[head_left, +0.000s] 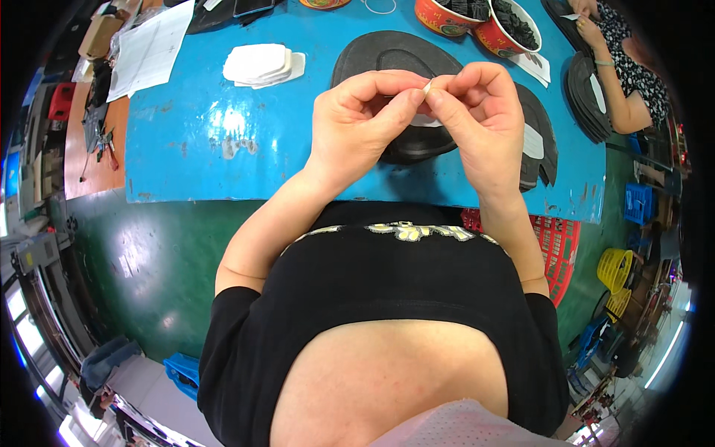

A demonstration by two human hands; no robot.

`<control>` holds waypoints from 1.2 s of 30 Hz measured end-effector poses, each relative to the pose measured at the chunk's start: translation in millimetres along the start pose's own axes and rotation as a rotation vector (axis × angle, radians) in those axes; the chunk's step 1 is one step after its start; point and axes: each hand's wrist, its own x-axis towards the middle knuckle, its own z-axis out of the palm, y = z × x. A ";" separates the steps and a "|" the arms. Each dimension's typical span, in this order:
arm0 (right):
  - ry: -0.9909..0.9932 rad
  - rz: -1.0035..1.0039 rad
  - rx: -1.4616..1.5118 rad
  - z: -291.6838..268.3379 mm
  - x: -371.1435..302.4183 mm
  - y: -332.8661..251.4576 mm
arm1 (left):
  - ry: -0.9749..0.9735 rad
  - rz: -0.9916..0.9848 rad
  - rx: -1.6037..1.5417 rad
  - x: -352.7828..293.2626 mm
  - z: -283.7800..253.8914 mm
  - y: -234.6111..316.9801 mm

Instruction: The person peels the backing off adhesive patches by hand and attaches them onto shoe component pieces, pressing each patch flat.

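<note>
My left hand and my right hand meet above the blue table, thumbs and forefingers closed in a pinch. Between their tips is a small white sliver, perhaps paper or film; its kind is too small to make out. Below the hands lies a stack of black, rounded flat pieces, partly hidden by my fingers, with a bit of white showing on it. Just right of my right hand are more black flat pieces, with a white oval patch on top.
A pile of white patches sits left on the blue table. Two red tubs with black pieces stand at the back. At far right, another person's hand works near a black stack. A red basket is under the table edge.
</note>
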 end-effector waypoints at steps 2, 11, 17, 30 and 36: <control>0.014 0.003 0.015 0.9 0.4 1.6 | -0.025 0.036 0.053 -0.5 -2.6 -3.8; 0.072 -0.010 -0.092 0.3 -2.4 9.7 | -0.045 -0.045 0.007 -2.9 -2.5 -2.5; 0.074 0.039 -0.017 1.0 -2.5 4.6 | -0.047 -0.031 0.043 -0.8 -2.7 -5.3; 0.090 0.049 -0.017 -0.3 -5.7 16.8 | 0.016 -0.113 0.079 -4.2 -2.8 -8.1; 0.076 0.062 -0.042 -2.1 -5.8 14.6 | -0.050 -0.177 0.020 0.3 -6.0 -6.1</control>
